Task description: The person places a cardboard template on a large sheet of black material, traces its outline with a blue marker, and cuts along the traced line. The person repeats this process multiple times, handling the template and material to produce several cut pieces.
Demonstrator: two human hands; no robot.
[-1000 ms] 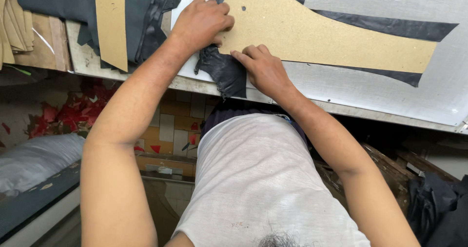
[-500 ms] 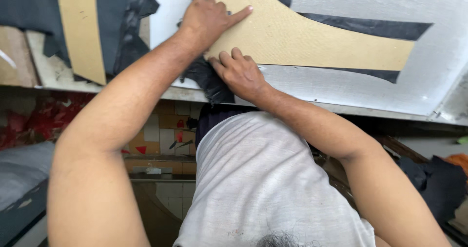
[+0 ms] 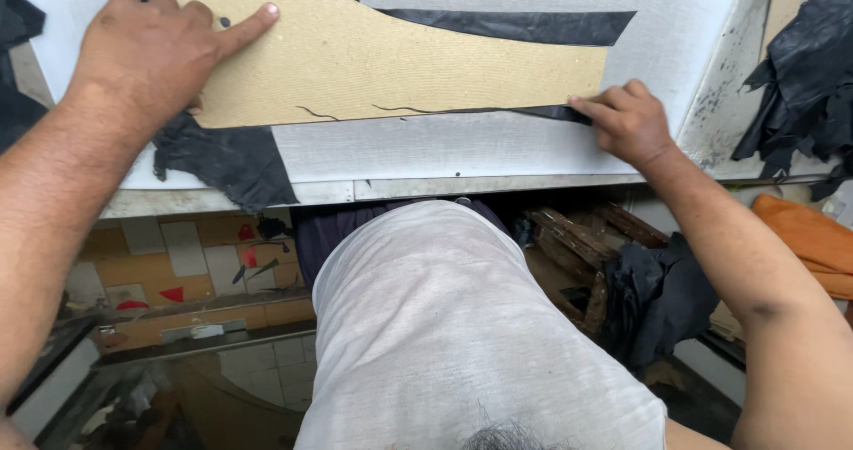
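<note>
Pressing flat: left hand (image 3: 155, 55), fingers spread, on left end of tan cardboard pattern (image 3: 400, 59) | pinching: right hand (image 3: 626, 121), fingertips closed on thin black leather strip (image 3: 533, 111) at pattern's lower right corner (any tool hidden) | pattern atop black leather sheet (image 3: 227, 157), on white cutting table (image 3: 462, 148), hands well apart

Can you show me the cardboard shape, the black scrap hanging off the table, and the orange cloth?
cardboard shape (image 3: 400, 68), head view, its bare middle.
black scrap (image 3: 235, 166), head view, its lower part.
orange cloth (image 3: 813, 237), head view, its top fold.
</note>
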